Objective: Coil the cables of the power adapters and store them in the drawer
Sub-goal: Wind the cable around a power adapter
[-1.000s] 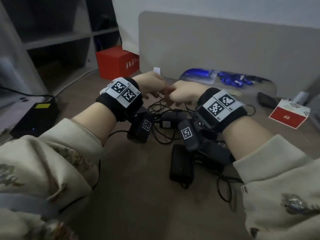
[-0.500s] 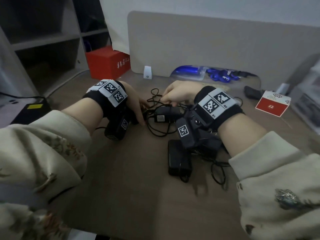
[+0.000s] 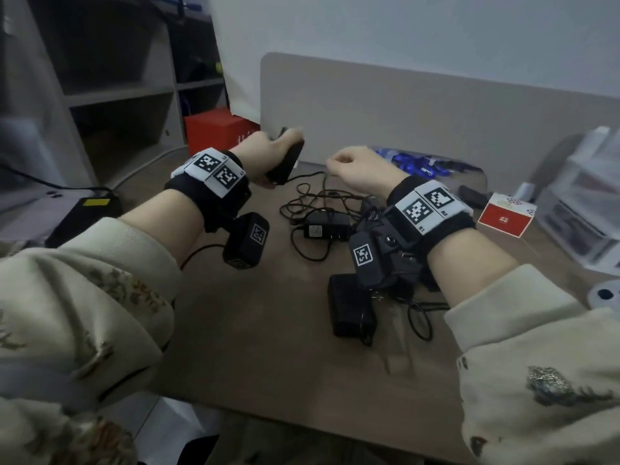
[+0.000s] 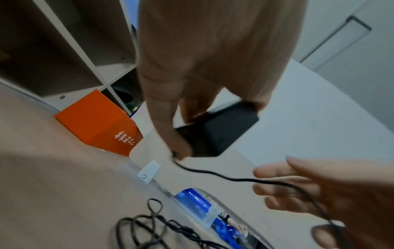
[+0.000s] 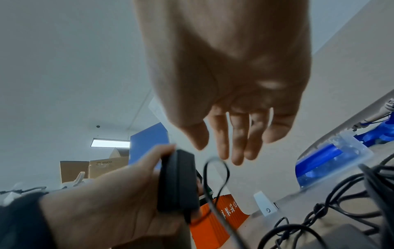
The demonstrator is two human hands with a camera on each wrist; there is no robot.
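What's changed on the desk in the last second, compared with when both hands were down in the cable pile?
The left hand has gripped a black power adapter and lifted it off the desk, its cable trailing toward the right hand. The right hand has risen too, its fingers open beside that cable. The labelled adapter, the front adapter and the red box stayed put.

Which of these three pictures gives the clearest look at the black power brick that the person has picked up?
The left wrist view: the black adapter fills the middle, its top and side faces showing, the left hand gripping it, the cable trailing off. The right wrist view shows it edge-on. The head view shows only a small, blurred part beyond the hand.
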